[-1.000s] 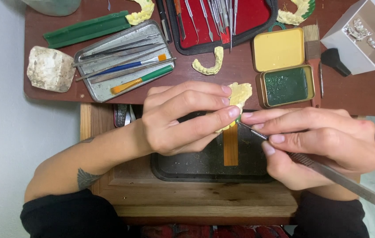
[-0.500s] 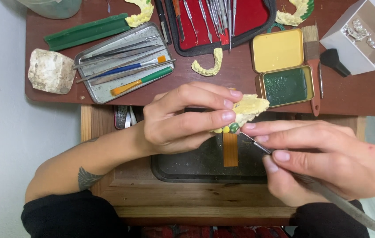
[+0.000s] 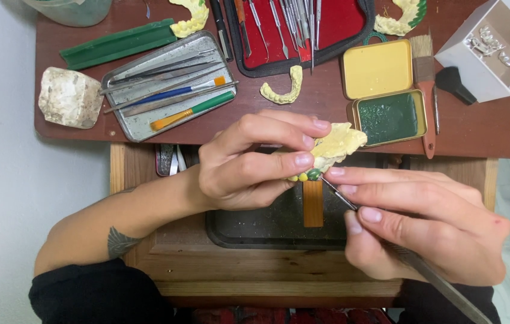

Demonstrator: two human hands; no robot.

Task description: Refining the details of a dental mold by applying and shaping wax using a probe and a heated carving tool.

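Head view: left hand (image 3: 243, 162) pinches a pale yellow plaster dental cast (image 3: 338, 144) between thumb and fingers, above the dark tray (image 3: 255, 231). Right hand (image 3: 423, 228) grips a slim metal carving tool (image 3: 387, 240), its tip seemingly touching the cast's green wax teeth (image 3: 314, 174).

Left hand (image 3: 249, 159) pinches a yellow dental cast (image 3: 339, 144) over a dark tray (image 3: 267, 231). Right hand (image 3: 423, 225) holds a thin metal carving tool (image 3: 342, 195), tip touching the cast's green wax tooth (image 3: 314, 174). Open tin of green wax (image 3: 390, 117) sits on the tabletop (image 3: 495, 129) nearby.
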